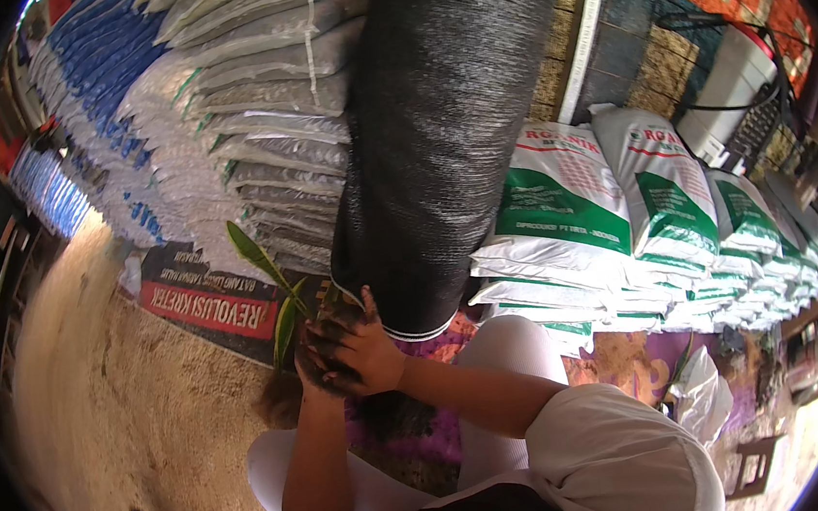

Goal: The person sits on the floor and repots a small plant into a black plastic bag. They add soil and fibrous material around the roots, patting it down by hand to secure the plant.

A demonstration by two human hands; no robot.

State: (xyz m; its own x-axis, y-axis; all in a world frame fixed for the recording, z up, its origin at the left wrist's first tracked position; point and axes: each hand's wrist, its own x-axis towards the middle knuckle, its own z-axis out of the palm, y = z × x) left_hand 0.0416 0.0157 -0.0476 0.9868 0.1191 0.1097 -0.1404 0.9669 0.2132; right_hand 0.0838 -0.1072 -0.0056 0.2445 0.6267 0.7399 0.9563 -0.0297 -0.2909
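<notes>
My left hand (314,359) and my right hand (370,354) are pressed together in front of my knees, with dark soil smeared over the fingers. They close around the lower end of a plant (286,332) with long, stiff green leaves, like a snake plant. Its leaves stick up and to the left past my fingers, while its base is hidden by the hands. The right hand lies partly over the left, one finger pointing up. Just beyond the fingertips stands a tall roll of black shade netting (436,143).
Flat filled plastic bags (281,128) are stacked left of the roll. White-and-green printed sacks (564,198) are piled at right. A printed banner (209,309) lies by the bags, a purple sheet (424,429) below me. Farther right are a white plastic bag (704,397) and a brown stool (756,466).
</notes>
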